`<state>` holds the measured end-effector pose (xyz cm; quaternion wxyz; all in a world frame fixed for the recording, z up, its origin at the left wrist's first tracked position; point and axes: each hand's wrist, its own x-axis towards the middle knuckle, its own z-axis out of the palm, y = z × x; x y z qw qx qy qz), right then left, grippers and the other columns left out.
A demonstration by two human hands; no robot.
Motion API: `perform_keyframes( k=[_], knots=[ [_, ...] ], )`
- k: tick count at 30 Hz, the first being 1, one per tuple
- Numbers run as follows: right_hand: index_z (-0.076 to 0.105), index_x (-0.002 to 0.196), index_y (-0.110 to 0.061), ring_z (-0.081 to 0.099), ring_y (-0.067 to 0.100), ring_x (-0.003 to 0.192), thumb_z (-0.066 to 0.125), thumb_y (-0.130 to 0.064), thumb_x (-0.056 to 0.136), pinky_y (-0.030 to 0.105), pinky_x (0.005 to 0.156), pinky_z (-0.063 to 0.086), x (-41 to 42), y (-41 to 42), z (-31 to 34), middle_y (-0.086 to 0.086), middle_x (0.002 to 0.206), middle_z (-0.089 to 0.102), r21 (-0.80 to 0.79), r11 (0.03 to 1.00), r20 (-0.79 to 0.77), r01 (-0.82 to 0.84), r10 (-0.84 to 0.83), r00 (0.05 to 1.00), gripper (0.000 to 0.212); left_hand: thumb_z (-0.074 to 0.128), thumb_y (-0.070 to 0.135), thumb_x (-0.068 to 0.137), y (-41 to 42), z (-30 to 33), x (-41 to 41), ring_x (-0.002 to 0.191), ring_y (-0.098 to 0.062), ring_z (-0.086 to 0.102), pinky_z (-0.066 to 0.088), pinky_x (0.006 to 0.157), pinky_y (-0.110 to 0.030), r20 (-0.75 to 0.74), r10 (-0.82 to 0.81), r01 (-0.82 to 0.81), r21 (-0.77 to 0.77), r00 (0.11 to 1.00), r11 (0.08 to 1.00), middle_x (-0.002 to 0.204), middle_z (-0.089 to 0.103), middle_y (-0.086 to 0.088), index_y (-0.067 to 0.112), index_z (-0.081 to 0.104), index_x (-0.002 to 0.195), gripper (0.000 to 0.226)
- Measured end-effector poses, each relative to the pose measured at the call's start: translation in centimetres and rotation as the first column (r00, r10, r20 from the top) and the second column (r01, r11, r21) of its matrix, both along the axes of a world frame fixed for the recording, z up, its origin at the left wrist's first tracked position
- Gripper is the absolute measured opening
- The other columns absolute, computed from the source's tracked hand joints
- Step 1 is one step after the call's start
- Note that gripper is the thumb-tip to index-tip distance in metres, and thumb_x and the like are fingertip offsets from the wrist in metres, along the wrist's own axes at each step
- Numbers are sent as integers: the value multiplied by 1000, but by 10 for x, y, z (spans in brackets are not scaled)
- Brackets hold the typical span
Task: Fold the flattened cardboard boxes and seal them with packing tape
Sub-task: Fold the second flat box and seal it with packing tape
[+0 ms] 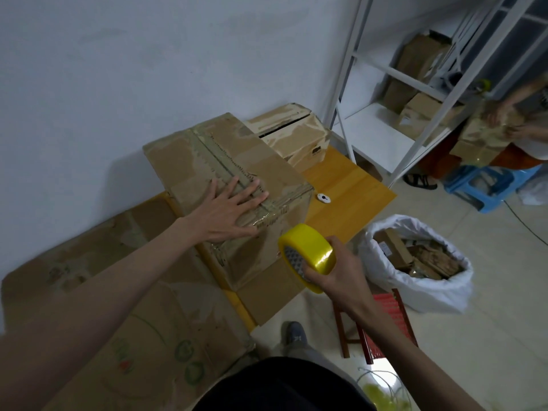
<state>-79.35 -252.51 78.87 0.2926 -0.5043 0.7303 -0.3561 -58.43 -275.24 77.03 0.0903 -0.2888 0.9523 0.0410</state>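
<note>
A folded brown cardboard box [255,161] stands on the yellow table [350,185], its top seam covered with clear tape. My left hand [228,209] lies flat on the box top near its front edge, fingers spread over the taped seam. My right hand [338,271] grips a yellow roll of packing tape [308,253] just in front of the box's near corner, below the top edge. A lower flap [272,292] of the box hangs out over the table edge.
Flattened cardboard [118,292] lies at the left. A second taped box [296,132] stands behind. A small white object [323,198] rests on the table. A white bag of cardboard scraps [415,259], a red stool [382,324], a white shelf [394,93] and another person [522,120] are at right.
</note>
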Motion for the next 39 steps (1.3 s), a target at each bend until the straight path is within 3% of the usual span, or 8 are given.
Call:
perform_keyframes(
  k=[6,11,15,19,22,28,32,39],
  knots=[
    [49,107,-21,56,27,83,82,-28,76,36,60,46,-1,-14,-52,3,93,55,167,979,72,-120,109,991,45,0,84,83,4,-4,-1,150,-22,-25,-6,119,-61,-12,-5,5,-15,1000,1000,160,-32,11,41,-27,151,85],
    [45,124,-21,57,24,96,80,-29,80,45,78,53,-5,-33,-73,4,109,55,250,948,128,-199,171,977,57,7,80,86,4,-4,-2,150,-22,-25,-8,121,-57,-8,15,-15,-20,1000,1000,161,-30,11,40,-26,151,83],
    [37,122,-38,55,4,97,82,-44,78,19,75,49,-21,-42,-73,-15,111,53,254,920,212,-298,248,945,63,19,74,89,9,-5,-5,150,-21,-23,-9,121,-55,-8,43,-44,-31,999,999,163,-25,10,40,-23,153,83],
    [56,111,-42,62,7,104,59,-84,70,37,93,54,-33,-59,-65,-13,114,64,242,902,347,-358,264,900,59,22,77,87,9,-3,-6,151,-19,-20,-13,121,-50,-17,66,-66,-18,998,998,163,-21,15,43,-19,153,85],
    [67,93,-19,69,17,89,42,-78,87,37,86,56,-53,-81,-57,2,93,73,144,965,408,-218,143,902,65,18,81,86,11,2,-9,152,-10,-12,-10,123,-46,-120,131,-123,70,984,990,164,-8,21,48,1,155,79],
    [58,101,-8,66,26,81,49,-29,103,51,80,56,-125,-152,-70,12,91,70,206,975,116,-84,61,991,23,36,49,103,18,13,-44,132,-19,41,34,110,-43,-382,339,-325,102,860,940,145,44,11,33,52,132,37],
    [58,123,-2,62,37,98,47,-17,103,48,81,52,-176,-195,-105,21,118,64,355,927,-147,-121,183,972,27,44,41,100,20,9,-70,127,-27,38,38,105,-48,-351,519,-522,93,780,848,138,44,1,27,53,125,31],
    [38,148,-1,51,40,122,44,-2,99,40,90,45,-226,-250,-175,24,149,34,594,760,-284,-264,505,815,50,41,39,93,24,-4,-87,122,-31,40,37,103,-48,-391,594,-637,24,703,770,134,47,-4,23,56,123,37]
  ],
)
